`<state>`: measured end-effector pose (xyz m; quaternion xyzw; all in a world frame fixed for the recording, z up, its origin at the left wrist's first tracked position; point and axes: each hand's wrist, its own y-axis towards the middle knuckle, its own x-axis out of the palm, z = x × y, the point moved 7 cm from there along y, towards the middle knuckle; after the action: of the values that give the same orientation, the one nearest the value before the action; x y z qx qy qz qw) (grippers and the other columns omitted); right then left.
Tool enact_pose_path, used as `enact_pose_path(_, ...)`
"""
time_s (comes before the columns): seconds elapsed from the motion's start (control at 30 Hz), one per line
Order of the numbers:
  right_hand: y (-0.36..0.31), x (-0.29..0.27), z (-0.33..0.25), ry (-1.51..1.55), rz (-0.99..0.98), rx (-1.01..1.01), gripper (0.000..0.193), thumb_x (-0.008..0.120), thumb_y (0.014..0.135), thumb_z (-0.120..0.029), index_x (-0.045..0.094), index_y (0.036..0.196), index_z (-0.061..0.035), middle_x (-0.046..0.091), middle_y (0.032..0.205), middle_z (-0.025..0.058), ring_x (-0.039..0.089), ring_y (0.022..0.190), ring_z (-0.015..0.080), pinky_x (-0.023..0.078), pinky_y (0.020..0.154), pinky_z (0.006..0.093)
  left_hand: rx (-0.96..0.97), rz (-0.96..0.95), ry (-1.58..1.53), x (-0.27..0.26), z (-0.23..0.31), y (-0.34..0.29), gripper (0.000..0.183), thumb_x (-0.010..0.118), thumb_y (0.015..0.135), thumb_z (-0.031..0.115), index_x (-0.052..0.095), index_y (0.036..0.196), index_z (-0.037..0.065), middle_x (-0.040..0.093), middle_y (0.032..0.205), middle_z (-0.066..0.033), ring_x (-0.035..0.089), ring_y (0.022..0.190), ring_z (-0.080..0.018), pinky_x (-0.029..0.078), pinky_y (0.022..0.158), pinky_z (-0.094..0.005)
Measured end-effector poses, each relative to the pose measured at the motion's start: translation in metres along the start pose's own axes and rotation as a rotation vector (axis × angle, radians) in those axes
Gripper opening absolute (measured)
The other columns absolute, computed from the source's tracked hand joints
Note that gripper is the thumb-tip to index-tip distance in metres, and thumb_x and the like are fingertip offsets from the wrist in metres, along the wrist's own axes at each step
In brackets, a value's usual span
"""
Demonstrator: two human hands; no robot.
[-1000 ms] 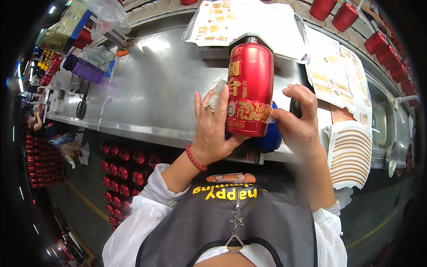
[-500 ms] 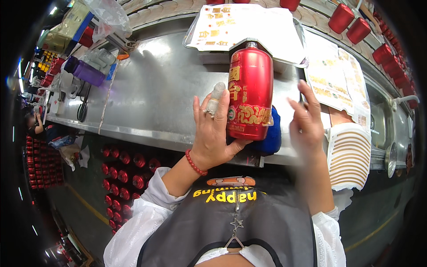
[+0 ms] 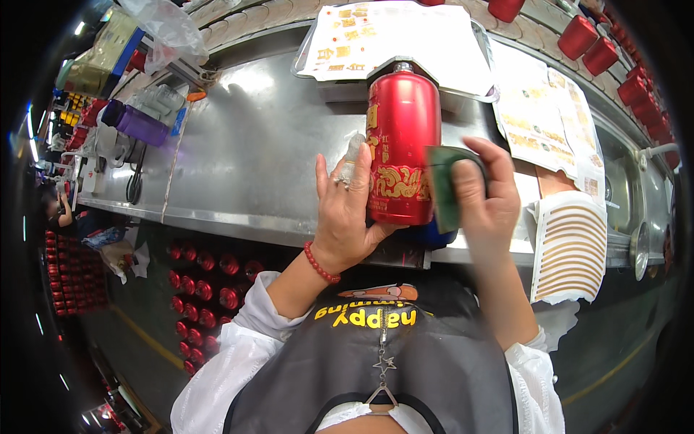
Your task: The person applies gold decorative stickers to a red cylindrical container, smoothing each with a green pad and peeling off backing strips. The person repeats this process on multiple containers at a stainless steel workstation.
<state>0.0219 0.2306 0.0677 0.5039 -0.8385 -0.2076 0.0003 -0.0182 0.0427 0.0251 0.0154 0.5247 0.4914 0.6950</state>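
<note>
Purple bottle (image 3: 137, 124) on metal bench (image 3: 249, 148)

A purple bottle (image 3: 141, 124) (capped) is near a bag (image 3: 165, 32).

Fisheye view, brightly lit at centre, with a black vignette and straight edges bowing toward the rim. Small light strips (image 3: 33, 148) glow between 9 and 10 o'clock. The metal tabletop (image 3: 253, 145) shows a whitish glare patch at 11 o'clock; the paper sheet (image 3: 416, 43) at 12 o'clock is nearly burnt out. A soft sheen runs along the red bottle (image 3: 406, 123). Near 3 o'clock, the right hand (image 3: 493, 192) and green pad (image 3: 443, 186) show motion blur. The floor (image 3: 137, 293) at 8 o'clock is dim.
</note>
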Motion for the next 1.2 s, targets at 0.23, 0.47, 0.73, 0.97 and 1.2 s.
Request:
enact_pose_path(0.23, -0.011, -0.008, 0.056, -0.100, 0.031, 0.142, 0.028, 0.068, 0.097, -0.023, 0.060, 0.114, -0.0019, 0.064, 0.098, 0.0052, 0.058, 0.088, 0.0112, 0.049, 0.080, 0.0249, -0.001, -0.016, -0.058, 0.001, -0.001, 0.001, 0.103, 0.071, 0.084, 0.055, 0.026, 0.152, -0.008, 0.049, 0.144, -0.0241, 0.043, 0.135, -0.0415, 0.013, 0.116, -0.0641)
enact_pose_path(0.47, -0.021, -0.009, 0.063, 0.382, 0.052, 0.270, 0.029, 0.068, 0.096, -0.017, 0.056, 0.116, 0.0002, 0.064, 0.100, 0.0034, 0.058, 0.089, 0.0084, 0.049, 0.080, 0.0235, 0.305, 0.015, 0.218, -0.015, 0.032, 0.009, 0.059, 0.067, 0.089, 0.036, 0.050, 0.143, 0.019, 0.060, 0.135, -0.0071, 0.042, 0.137, -0.0305, 0.012, 0.119, -0.0609)
enact_pose_path(0.73, -0.017, 0.003, 0.046, 0.573, -0.108, 0.335, 0.023, 0.067, 0.095, -0.012, 0.056, 0.113, -0.0013, 0.063, 0.101, 0.0021, 0.056, 0.091, 0.0073, 0.048, 0.080, 0.0224, 0.510, -0.036, 0.154, -0.017, 0.052, 0.019, 0.043, 0.077, 0.079, 0.020, 0.065, 0.120, 0.022, 0.068, 0.119, -0.0030, 0.049, 0.128, -0.0258, 0.010, 0.122, -0.0601)
enact_pose_path(0.97, -0.009, -0.003, 0.064, 0.340, -0.059, 0.271, 0.019, 0.068, 0.095, -0.015, 0.059, 0.105, -0.0013, 0.064, 0.094, -0.0001, 0.056, 0.080, 0.0069, 0.048, 0.074, 0.0224, 0.101, 0.054, 0.066, -0.010, 0.015, 0.002, 0.090, 0.079, 0.080, 0.038, 0.035, 0.149, -0.001, 0.047, 0.146, -0.0178, 0.040, 0.131, -0.0454, 0.012, 0.117, -0.0619)
enact_pose_path(1.2, -0.001, -0.010, 0.054, 0.138, -0.023, 0.166, 0.020, 0.073, 0.088, -0.009, 0.064, 0.106, -0.0052, 0.062, 0.091, 0.0031, 0.058, 0.082, 0.0143, 0.047, 0.078, 0.0287, -0.089, -0.053, 0.015, 0.002, -0.011, -0.004, 0.108, 0.078, 0.076, 0.054, 0.029, 0.151, -0.004, 0.045, 0.148, -0.0192, 0.039, 0.134, -0.0427, 0.012, 0.117, -0.0625)
